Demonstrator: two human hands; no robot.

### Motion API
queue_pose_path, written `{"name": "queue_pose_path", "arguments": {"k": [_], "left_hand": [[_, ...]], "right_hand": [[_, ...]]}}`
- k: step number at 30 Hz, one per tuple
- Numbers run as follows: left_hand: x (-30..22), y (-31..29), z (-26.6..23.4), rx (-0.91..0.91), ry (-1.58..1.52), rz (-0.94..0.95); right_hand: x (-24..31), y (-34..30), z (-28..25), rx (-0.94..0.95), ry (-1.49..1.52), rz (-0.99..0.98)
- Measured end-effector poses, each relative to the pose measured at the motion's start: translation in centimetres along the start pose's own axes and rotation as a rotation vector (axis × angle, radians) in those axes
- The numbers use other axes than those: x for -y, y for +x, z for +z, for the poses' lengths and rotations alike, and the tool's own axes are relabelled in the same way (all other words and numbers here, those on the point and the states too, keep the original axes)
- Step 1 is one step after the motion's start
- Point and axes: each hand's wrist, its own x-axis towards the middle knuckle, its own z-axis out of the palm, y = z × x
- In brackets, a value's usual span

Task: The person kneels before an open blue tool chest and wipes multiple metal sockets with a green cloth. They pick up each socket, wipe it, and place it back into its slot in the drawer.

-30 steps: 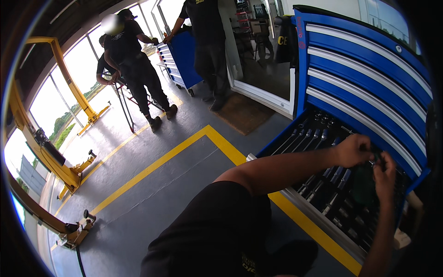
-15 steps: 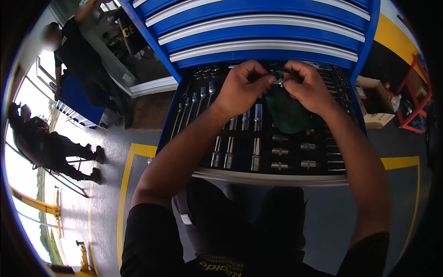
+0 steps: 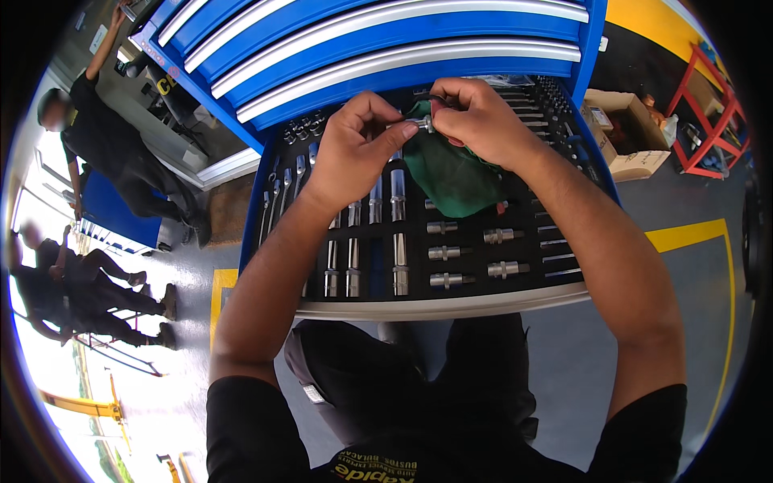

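Over the open drawer (image 3: 451, 306), my two hands are close together around a small shiny metal piece (image 3: 422, 123), perhaps a socket or bit; its exact kind is not clear. My left hand (image 3: 358, 149) is closed, pinching its left end between thumb and fingers. My right hand (image 3: 483, 125) is closed on a green cloth (image 3: 452, 179) with reddish edging, at the right end of the metal piece. The cloth hangs over the drawer. Below my hands lie chrome deep sockets (image 3: 398, 262) and several short bit sockets (image 3: 444, 253) in black foam. Flex-head wrenches (image 3: 287, 185) lie left of my left forearm.
The blue tool cabinet (image 3: 386, 68) rises beyond the drawer. A cardboard box (image 3: 636, 161) and a red metal stand (image 3: 699, 153) are at the right. Off to the left, a person (image 3: 121, 145) stands beside a blue tool chest (image 3: 121, 209); other people (image 3: 88, 290) are farther left.
The view has shifted, so the cabinet and drawer appear farther left. My hands stay together on the metal piece, which shows more plainly. The cloth still hangs from my right hand.
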Motion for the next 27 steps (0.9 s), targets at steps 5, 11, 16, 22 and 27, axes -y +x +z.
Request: {"name": "queue_pose_path", "arguments": {"k": [5,11,16,22,27], "left_hand": [[-0.3,-0.7,-0.9,-0.11,0.166,0.038],[0.2,1.1,1.0,-0.108,0.087,0.072],[0.5,-1.6,-1.4,-0.162,0.194,0.214],[-1.6,-1.3,-0.7,-0.092,-0.004,-0.151],[-0.4,1.3,0.5,-0.103,0.17,0.223]], "right_hand": [[0.0,1.4,1.3,0.016,-0.161,-0.057],[-0.6,0.0,-0.8,-0.093,-0.089,-0.02],[-3.2,1.4,0.9,-0.02,0.048,0.048],[-5.4,1.4,-2.0,-0.012,-0.005,0.072],[-4.7,0.5,-3.6,-0.142,0.013,0.015]]}}
